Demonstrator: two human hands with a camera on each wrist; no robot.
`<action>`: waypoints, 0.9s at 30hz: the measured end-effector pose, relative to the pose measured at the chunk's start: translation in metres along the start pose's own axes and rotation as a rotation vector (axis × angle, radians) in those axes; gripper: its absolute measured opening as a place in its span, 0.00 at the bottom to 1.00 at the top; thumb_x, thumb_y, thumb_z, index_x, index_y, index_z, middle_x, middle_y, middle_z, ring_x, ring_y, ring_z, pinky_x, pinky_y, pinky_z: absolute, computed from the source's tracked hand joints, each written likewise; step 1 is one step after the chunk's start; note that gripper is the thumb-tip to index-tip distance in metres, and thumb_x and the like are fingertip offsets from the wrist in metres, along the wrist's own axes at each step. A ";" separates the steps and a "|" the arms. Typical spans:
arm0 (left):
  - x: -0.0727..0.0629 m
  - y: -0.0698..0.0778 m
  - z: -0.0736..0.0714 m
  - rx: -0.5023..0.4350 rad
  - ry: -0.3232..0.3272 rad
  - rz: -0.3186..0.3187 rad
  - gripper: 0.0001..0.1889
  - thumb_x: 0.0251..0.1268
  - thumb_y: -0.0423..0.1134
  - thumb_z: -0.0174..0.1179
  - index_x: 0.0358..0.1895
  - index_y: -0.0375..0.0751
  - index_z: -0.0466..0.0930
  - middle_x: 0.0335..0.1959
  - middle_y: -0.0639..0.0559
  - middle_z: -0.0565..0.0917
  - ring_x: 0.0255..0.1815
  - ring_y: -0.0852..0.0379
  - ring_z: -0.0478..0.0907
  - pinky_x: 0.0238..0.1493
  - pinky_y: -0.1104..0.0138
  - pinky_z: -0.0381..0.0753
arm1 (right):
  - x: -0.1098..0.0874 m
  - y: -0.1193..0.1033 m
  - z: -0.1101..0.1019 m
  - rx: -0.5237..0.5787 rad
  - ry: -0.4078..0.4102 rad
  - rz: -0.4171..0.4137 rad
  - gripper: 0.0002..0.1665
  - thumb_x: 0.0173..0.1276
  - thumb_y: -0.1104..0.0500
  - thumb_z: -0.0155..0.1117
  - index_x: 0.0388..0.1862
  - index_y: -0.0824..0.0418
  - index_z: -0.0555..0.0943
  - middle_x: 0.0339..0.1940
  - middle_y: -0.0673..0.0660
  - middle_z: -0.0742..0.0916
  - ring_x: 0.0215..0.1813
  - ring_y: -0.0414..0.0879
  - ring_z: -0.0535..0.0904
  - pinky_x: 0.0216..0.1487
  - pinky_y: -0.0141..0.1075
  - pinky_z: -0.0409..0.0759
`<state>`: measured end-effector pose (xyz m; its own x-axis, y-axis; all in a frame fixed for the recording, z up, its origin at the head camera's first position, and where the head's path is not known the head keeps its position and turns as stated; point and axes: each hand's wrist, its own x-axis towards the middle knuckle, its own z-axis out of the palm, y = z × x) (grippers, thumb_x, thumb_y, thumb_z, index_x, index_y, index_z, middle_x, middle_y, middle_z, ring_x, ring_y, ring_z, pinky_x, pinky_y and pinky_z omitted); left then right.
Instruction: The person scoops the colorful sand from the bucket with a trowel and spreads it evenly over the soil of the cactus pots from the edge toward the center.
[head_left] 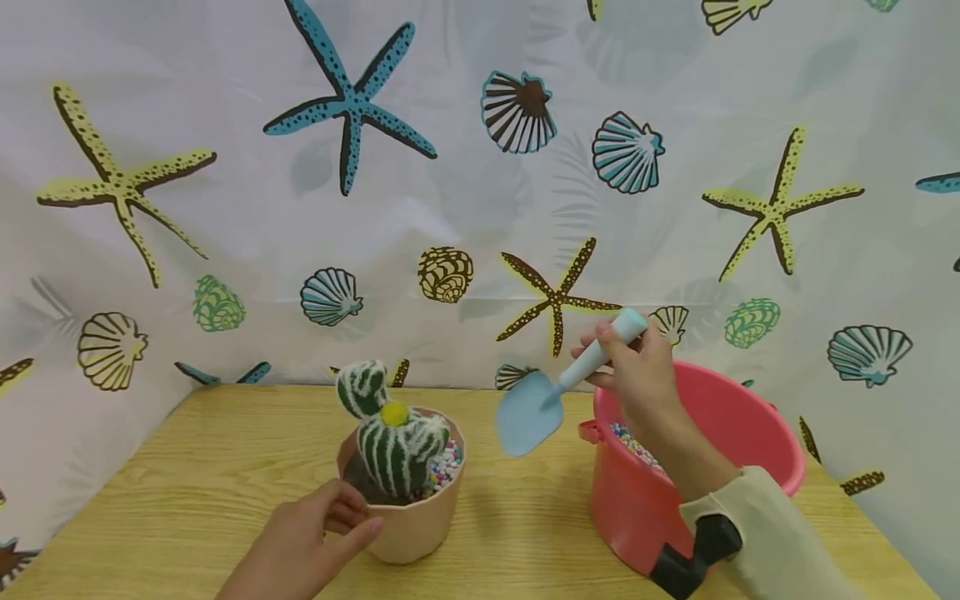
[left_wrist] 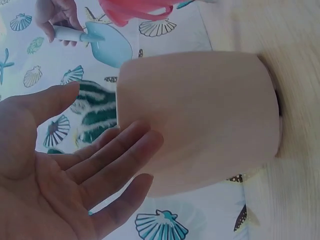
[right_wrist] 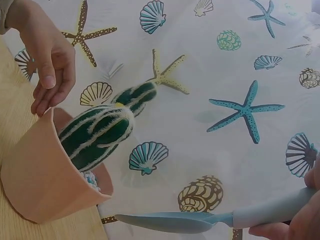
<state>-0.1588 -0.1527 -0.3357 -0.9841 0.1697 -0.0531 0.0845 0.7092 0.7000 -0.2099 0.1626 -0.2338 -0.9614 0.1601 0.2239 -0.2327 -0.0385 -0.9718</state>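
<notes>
My right hand (head_left: 637, 367) grips the pale handle of a light blue toy shovel (head_left: 529, 413), its blade hanging between the pot and the bucket. In the right wrist view the shovel blade (right_wrist: 170, 222) shows edge-on. A green and white cactus (head_left: 393, 450) with a yellow flower stands in a peach flowerpot (head_left: 408, 542), colourful pebbles (head_left: 447, 465) lying at its right side. My left hand (head_left: 311, 533) is at the pot's near left rim, fingers relaxed. In the left wrist view its fingertips (left_wrist: 150, 137) overlap the pot wall (left_wrist: 200, 120).
At the right stands a red bucket (head_left: 630, 517) with more colourful pebbles (head_left: 633, 446) inside; its side handle (head_left: 590, 431) faces the pot. Both stand on a wooden table (head_left: 225, 467). A white curtain (head_left: 465, 200) printed with starfish and shells hangs behind.
</notes>
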 end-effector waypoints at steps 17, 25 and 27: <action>0.004 0.018 0.019 0.047 -0.159 0.171 0.21 0.65 0.51 0.59 0.49 0.36 0.82 0.42 0.49 0.86 0.42 0.53 0.83 0.42 0.59 0.82 | -0.008 -0.010 -0.042 0.068 -0.022 0.012 0.11 0.76 0.53 0.48 0.47 0.59 0.65 0.34 0.47 0.83 0.41 0.41 0.85 0.45 0.38 0.84; 0.005 0.026 0.027 -0.044 -0.191 0.157 0.22 0.66 0.50 0.59 0.53 0.35 0.78 0.44 0.48 0.85 0.42 0.51 0.82 0.41 0.58 0.83 | -0.008 -0.015 -0.060 0.157 -0.042 -0.012 0.15 0.74 0.51 0.51 0.47 0.60 0.65 0.35 0.49 0.85 0.40 0.42 0.86 0.43 0.36 0.84; 0.005 0.028 0.029 -0.057 -0.200 0.141 0.23 0.65 0.50 0.59 0.54 0.35 0.78 0.44 0.48 0.85 0.43 0.51 0.82 0.42 0.58 0.83 | -0.008 -0.017 -0.065 0.169 -0.042 -0.022 0.16 0.73 0.50 0.52 0.48 0.61 0.65 0.35 0.49 0.85 0.40 0.42 0.86 0.42 0.36 0.85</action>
<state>-0.1571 -0.1124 -0.3367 -0.9120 0.4006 -0.0883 0.2043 0.6303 0.7490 -0.1889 0.2263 -0.2242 -0.9604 0.1214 0.2509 -0.2713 -0.2012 -0.9412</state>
